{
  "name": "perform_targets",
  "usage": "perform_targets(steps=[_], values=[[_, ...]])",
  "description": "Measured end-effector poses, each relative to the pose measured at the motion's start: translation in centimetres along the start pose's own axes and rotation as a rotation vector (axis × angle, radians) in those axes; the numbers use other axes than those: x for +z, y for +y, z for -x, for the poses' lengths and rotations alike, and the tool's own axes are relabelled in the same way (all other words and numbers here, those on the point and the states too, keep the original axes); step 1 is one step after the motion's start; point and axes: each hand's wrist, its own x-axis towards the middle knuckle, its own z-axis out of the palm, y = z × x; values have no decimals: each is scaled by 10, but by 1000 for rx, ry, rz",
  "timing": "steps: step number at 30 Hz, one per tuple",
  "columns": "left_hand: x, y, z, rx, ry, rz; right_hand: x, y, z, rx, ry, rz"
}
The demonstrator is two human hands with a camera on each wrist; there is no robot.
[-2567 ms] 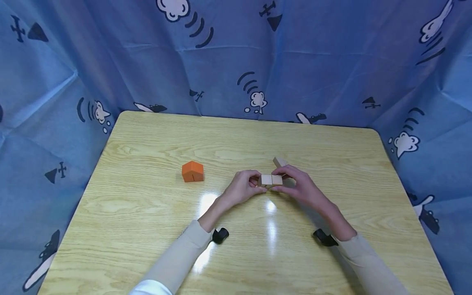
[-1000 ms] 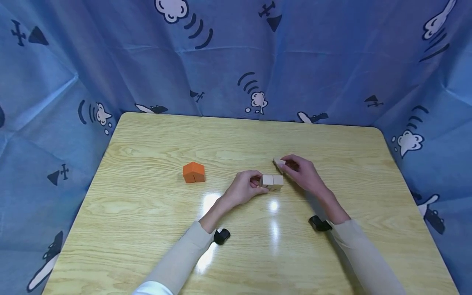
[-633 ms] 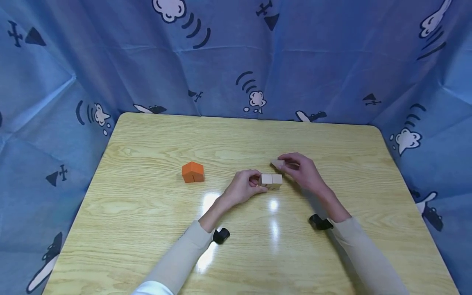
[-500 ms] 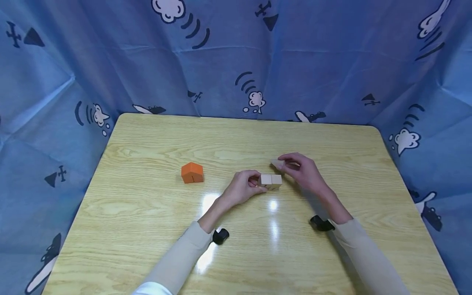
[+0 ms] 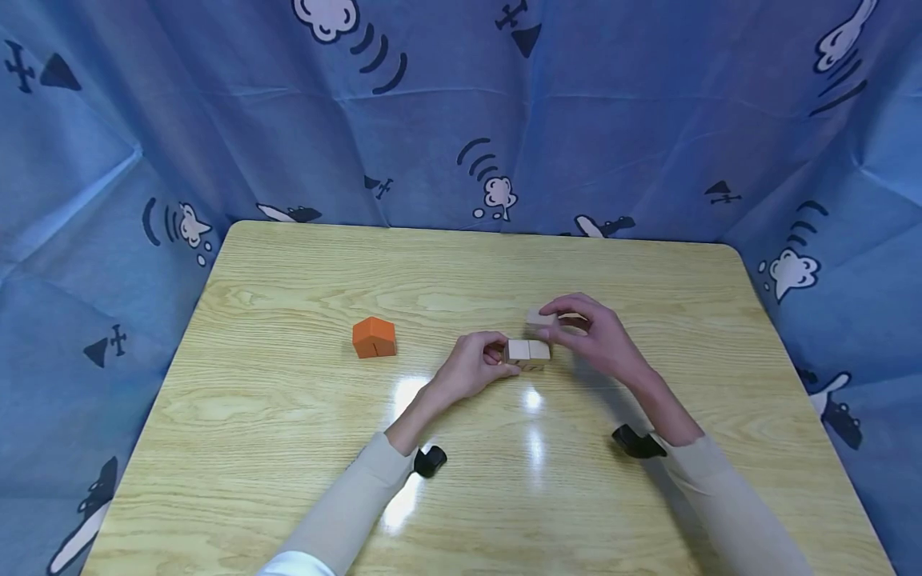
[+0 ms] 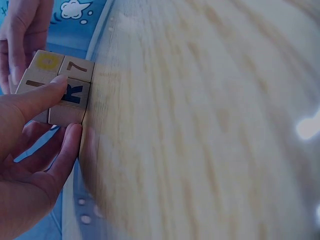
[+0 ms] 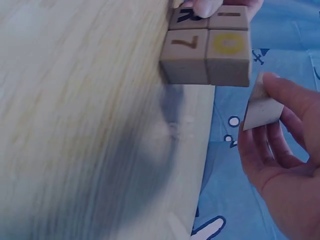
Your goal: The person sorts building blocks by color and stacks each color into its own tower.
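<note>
In the head view my left hand [image 5: 470,367] pinches the left side of a small stack of wooden cubes [image 5: 529,350] standing on the table. Both wrist views show the stack two wide and two high. Its faces carry an R [image 6: 74,95], a brown 7 [image 7: 186,42], a yellow ring-like mark [image 7: 227,42] and a dark bar. Just behind the stack, my right hand [image 5: 598,334] holds a plain pale wooden block [image 7: 262,106] between thumb and fingertips. That block has a slanted outline and is apart from the cubes; its full shape is partly hidden by the fingers.
An orange house-shaped block [image 5: 374,338] with a slit in its front stands left of the hands. The wood-grain table [image 5: 288,448] is bordered behind and at the sides by a blue patterned cloth [image 5: 432,120].
My right hand has left the cubes, reached to the plain wooden block behind them, gripped it and raised it, turning it. The left hand has stayed at the stack.
</note>
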Motion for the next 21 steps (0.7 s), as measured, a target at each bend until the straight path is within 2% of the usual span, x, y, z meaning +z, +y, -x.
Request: perform_targets(steps=[10, 17, 21], values=[[-1, 1, 1, 1, -14, 15, 1, -11, 5, -88, -99, -1], [-1, 1, 0, 5, -18, 12, 3, -12, 6, -177, -178, 74], [-1, 1, 0, 5, -14, 4, 4, -12, 5, -198, -211, 109]])
